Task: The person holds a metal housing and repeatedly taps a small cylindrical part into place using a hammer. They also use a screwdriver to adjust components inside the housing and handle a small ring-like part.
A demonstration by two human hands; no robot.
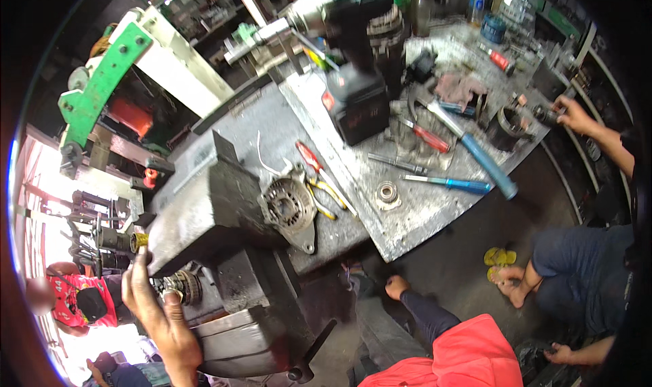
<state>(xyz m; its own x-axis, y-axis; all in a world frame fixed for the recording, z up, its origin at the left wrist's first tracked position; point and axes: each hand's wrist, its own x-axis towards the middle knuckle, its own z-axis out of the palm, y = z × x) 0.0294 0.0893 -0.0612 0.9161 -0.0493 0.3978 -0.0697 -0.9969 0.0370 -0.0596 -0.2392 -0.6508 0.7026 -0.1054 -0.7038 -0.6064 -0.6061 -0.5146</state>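
Note:
My left hand (163, 322) is beside the metal bench vise (204, 217), fingers stretched upward and thumb apart. Its fingertips reach a small yellow ring-shaped part (140, 242) at the vise's side; whether they press on it I cannot tell. Behind the thumb sits a round alternator-like part (185, 286), partly covered. My right hand (397, 287), below a dark sleeve, hangs low near the bench edge with its fingers curled and nothing visible in them. Close to the vise, an alternator end housing (291, 205) lies on the bench beside yellow-handled pliers (329, 198) and a red-handled screwdriver (310, 156).
A cordless impact wrench (356, 68) stands on its battery on the metal bench (414, 224). Near it lie a blue-handled hammer (479, 156), a bearing (387, 193) and screwdrivers. At right, another person's hand (576, 115) holds a dark part. A green bracket (105, 81) rises at left.

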